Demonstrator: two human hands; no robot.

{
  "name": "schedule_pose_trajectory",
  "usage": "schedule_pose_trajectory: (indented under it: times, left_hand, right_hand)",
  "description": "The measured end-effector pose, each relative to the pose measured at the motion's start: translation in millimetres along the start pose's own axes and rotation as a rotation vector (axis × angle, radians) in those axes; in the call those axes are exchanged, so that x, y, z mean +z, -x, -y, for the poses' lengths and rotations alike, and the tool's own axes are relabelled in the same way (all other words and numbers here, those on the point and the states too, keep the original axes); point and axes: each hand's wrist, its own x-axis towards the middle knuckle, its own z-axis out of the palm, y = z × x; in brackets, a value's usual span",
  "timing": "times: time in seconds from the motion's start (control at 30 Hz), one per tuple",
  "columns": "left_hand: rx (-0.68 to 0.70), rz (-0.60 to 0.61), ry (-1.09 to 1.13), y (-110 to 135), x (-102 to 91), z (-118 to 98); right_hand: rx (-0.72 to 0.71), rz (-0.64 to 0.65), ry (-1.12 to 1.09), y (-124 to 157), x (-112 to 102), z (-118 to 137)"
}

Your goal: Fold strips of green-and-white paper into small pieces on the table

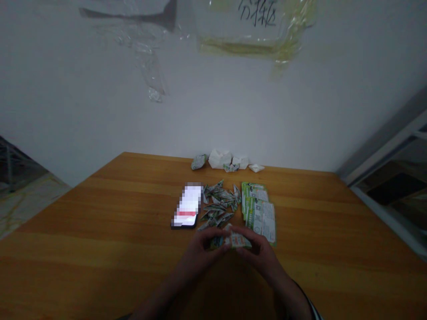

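Observation:
Between both hands is a small printed paper sheet [240, 240], green and white, partly bent. My left hand [207, 245] pinches its left part, and my right hand [256, 245] grips the upper and right part; the fingers cover much of it. Just beyond the hands lies a pile of folded paper pieces [220, 198], pointed and printed in green and white. To the right, a stack of flat printed leaflets [262, 218] reaches close to my right hand. A phone [188, 205] with a lit, blurred screen lies left of the pile.
Along the back edge of the wooden table [126, 195] sit a crumpled white paper [219, 158], a green-printed folded piece [199, 162] and a small white folded paper [256, 167]. Behind rises a white wall [213, 102] with a taped sign [247, 22]. A metal-framed structure [387, 155] stands at right.

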Motion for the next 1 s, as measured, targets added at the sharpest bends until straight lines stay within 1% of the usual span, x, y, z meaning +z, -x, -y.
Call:
schedule_pose_trajectory:
  times: [0.17,0.3,0.4,0.5,0.57,0.67,0.77,0.93,1.0]
  left_hand:
    - [-0.020,-0.015,-0.047,-2.0,1.6,3.9]
    - [0.019,0.010,-0.035,-1.4,2.3,8.7]
    - [0.006,-0.012,0.049,0.1,4.1,8.2]
    - [-0.037,0.007,0.145,2.0,6.0,6.5]
    - [-0.013,0.009,0.123,3.4,6.3,6.0]
    - [0.074,-0.004,0.002,5.5,5.0,6.1]
    - [0.086,-0.006,-0.018,6.3,3.0,5.1]
    - [0.013,-0.031,0.116,5.5,0.8,-1.8]
    - [0.004,-0.039,0.134,4.8,1.2,-4.0]
  right_hand:
    - [-0.013,-0.046,0.040,-0.2,3.9,-0.2]
    - [0.012,-0.113,-0.009,-0.4,4.3,-4.6]
    - [0.080,-0.151,0.001,-0.9,5.6,-4.8]
    - [0.124,-0.190,0.030,-0.9,9.5,-3.5]
    - [0.096,-0.247,0.031,-0.2,12.3,-3.3]
    - [0.033,-0.308,0.059,1.1,13.9,-4.3]
    - [0.041,-0.261,0.077,1.7,12.5,-4.9]
    - [0.077,-0.206,0.013,1.4,6.7,-1.6]
    - [0.090,-0.183,-0.004,1.3,4.7,0.5]
